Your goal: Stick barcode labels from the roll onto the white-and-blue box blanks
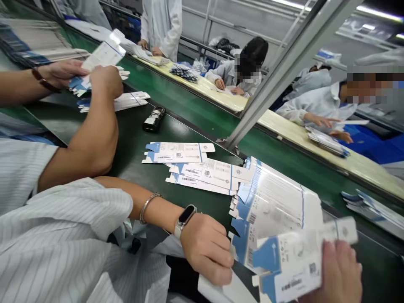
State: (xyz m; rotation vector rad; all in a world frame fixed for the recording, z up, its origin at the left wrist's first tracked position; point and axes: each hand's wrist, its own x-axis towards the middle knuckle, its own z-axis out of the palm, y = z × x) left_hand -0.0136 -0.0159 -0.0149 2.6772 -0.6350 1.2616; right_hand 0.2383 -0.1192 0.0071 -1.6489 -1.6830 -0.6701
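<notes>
My left hand (206, 248), with a watch and a bracelet on the wrist, is curled closed at the table's front edge. Its fingertips are turned away, so what they grip, if anything, is hidden; a white sheet (221, 290) shows just beneath it. At lower right, my right hand (342, 273) grips a flat, unfolded carton (299, 265), white and blue with a barcode label. Behind that carton a fanned stack of flat cartons (277, 198) lies on the table. Several labelled cartons (205, 170) lie loosely overlapped to the stack's left.
A co-worker's hands (105, 82) at the left hold a carton. A black-and-white object (154, 118) lies on the green table. A metal post (277, 63) rises at the table's far edge. Across the green belt (202, 113), other people work at a yellow-topped bench (217, 97).
</notes>
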